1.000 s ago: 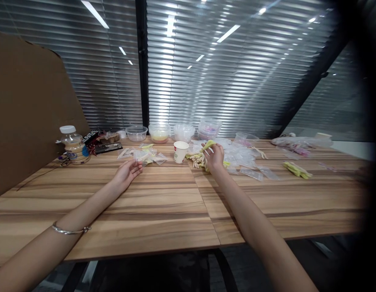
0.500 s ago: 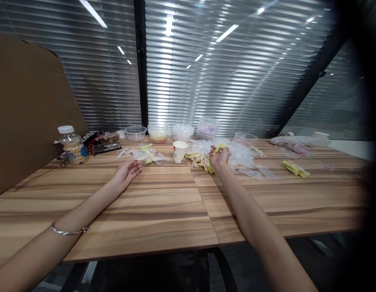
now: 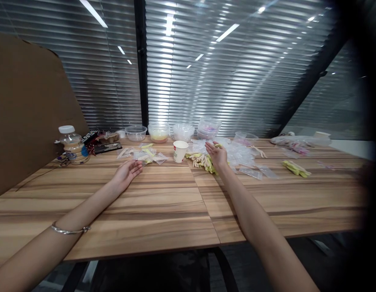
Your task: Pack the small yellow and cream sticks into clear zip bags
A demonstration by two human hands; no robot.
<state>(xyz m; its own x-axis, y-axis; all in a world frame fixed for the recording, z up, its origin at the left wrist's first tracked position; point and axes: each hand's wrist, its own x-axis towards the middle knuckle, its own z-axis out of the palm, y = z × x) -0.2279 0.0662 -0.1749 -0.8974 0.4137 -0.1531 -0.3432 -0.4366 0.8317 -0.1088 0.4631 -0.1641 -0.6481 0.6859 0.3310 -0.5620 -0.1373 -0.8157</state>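
Observation:
My left hand (image 3: 127,174) rests palm up on the wooden table, fingers loosely apart and holding nothing, just in front of small clear bags with yellow and cream pieces (image 3: 147,155). My right hand (image 3: 217,156) is raised palm up beside a pile of yellow and cream strips (image 3: 202,161). Its fingers are spread, and a small yellow piece (image 3: 218,145) shows at them; whether it is gripped is hard to tell. A white paper cup (image 3: 180,152) stands upright between my hands. Behind my right hand lies a heap of clear plastic bags (image 3: 241,153).
Clear bowls (image 3: 135,133) line the back edge, one with pale yellow contents (image 3: 159,133). A white-capped bottle (image 3: 71,146) stands at the left near a brown board (image 3: 26,105). A yellow bundle (image 3: 296,168) and bagged pink items (image 3: 299,147) lie at the right.
The fingers of my right hand have straightened and spread, and less of the yellow piece shows there. My left hand has stayed in place.

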